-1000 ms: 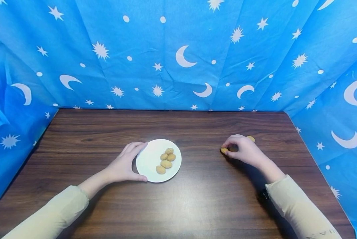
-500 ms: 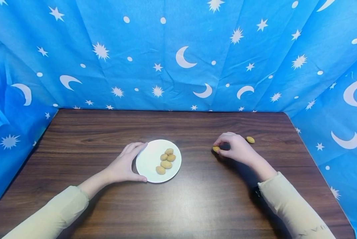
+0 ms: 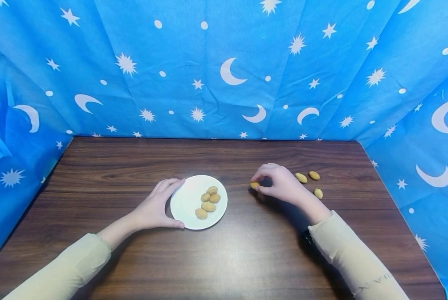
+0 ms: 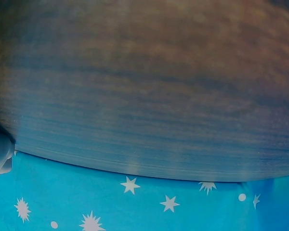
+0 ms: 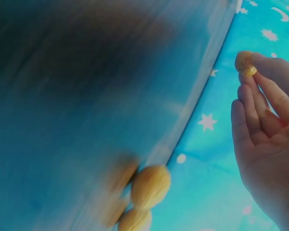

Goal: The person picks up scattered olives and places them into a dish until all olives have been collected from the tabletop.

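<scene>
My left hand (image 3: 157, 208) spans the left side of a small white plate (image 3: 182, 198), its thumb at the near rim and fingers at the far rim. On the plate's right half lie several oval, yellow-brown nuts (image 3: 208, 206). To the right of the plate, my right hand (image 3: 280, 183) pinches a similar nut (image 5: 245, 63) between thumb and fingertips, low over the table. In the right wrist view, its wrinkled surface shows at the fingertips. A bit of the left hand (image 4: 1, 154) appears at the edge of the left wrist view.
Three loose nuts rest behind the right wrist: one nearest the hand (image 3: 301, 178), another farther back (image 3: 314, 175), a third beside the forearm (image 3: 318, 193). The dark wood-grain table (image 3: 216, 154) meets a blue curtain (image 3: 194, 91) with white stars and moons.
The right hand has moved left toward the plate with the pinched nut, uncovering the loose nuts behind it. The left hand and plate stay in place.
</scene>
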A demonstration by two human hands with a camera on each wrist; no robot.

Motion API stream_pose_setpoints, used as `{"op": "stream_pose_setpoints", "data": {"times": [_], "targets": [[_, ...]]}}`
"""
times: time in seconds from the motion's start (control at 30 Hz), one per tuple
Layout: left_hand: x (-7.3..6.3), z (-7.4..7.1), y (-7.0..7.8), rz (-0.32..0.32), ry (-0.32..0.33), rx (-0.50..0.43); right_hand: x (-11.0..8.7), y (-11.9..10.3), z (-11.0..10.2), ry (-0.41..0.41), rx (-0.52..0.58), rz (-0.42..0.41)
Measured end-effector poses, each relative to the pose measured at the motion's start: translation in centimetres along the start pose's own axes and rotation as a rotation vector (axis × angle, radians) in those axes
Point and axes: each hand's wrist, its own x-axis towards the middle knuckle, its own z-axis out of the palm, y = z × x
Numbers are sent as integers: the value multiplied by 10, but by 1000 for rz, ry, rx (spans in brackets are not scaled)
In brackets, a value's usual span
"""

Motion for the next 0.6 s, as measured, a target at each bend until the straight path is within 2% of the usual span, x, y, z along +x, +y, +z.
{"op": "stream_pose_setpoints", "data": {"times": [0.6], "targets": [[1, 0, 0, -4, -5, 2, 34, -36, 27, -56, 21, -102]]}}
